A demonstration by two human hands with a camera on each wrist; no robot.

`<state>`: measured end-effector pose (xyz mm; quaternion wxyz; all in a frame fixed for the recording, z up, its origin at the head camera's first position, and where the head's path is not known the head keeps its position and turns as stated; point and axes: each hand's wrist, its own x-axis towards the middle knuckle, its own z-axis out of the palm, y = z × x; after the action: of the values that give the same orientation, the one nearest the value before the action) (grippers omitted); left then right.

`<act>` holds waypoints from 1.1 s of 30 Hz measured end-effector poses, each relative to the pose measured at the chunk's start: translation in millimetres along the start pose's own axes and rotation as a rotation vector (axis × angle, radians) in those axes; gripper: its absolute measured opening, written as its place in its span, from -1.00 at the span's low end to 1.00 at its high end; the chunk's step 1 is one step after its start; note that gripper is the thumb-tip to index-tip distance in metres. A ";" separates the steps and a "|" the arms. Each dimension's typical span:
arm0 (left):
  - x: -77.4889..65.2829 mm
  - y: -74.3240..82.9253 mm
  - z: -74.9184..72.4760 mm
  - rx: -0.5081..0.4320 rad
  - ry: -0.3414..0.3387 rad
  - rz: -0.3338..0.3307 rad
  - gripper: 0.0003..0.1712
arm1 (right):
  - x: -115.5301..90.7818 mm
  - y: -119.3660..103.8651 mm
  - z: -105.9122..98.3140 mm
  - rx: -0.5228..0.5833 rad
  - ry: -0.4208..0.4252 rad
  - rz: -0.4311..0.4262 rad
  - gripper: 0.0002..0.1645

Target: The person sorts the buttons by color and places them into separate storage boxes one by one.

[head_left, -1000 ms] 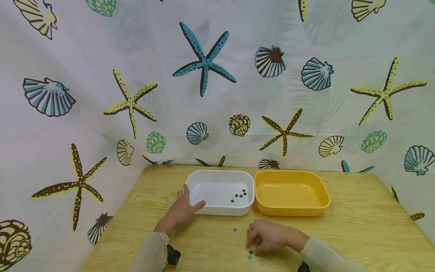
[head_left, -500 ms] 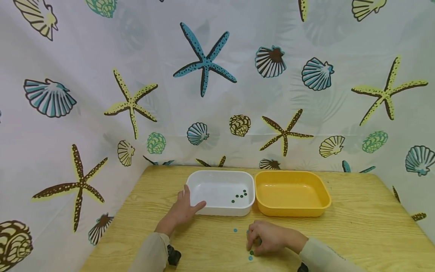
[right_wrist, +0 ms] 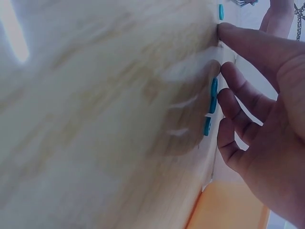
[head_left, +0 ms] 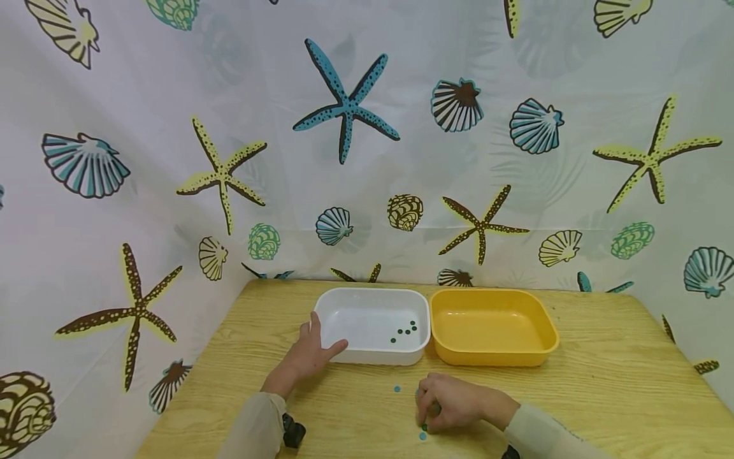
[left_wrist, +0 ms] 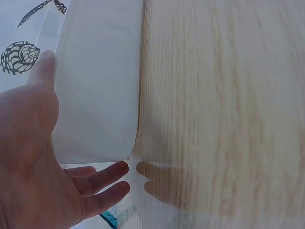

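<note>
Your left hand (head_left: 308,352) touches the white tray (head_left: 375,356) near the desk's (head_left: 613,357) far edge; grip slack.
Right hand (head_left: 453,399) at green disc (head_left: 425,428); grip: cannot tell.

A hanging sheet (head_left: 367,182) bounds the tabletop (head_left: 608,376) at the rear, left and right. Two trays are positioned side by side towards the rear edge: the left tray (head_left: 378,357) and, just beside it, the right tray (head_left: 493,359). Five discs (head_left: 408,331) lie in the left tray, towards its right end. The left hand (head_left: 308,352) is located at that tray's front left corner. The right hand (head_left: 452,400) is located before the trays, near the line of their junction. Around it, on the tabletop, I see loose discs (head_left: 397,389): one to its left, one partly hidden behind its knuckles, one at its fingertips, one just before that.
</note>
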<state>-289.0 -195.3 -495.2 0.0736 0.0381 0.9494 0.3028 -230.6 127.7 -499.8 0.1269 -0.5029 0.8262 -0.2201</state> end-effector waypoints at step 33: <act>-1.3 0.7 0.4 0.009 0.005 0.004 0.27 | -3.8 1.9 -20.1 0.366 0.156 0.199 -0.95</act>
<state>-287.6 -194.6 -494.9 0.0703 0.0394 0.9509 0.2987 -239.0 136.5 -483.3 0.1728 -0.3690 0.8254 -0.3908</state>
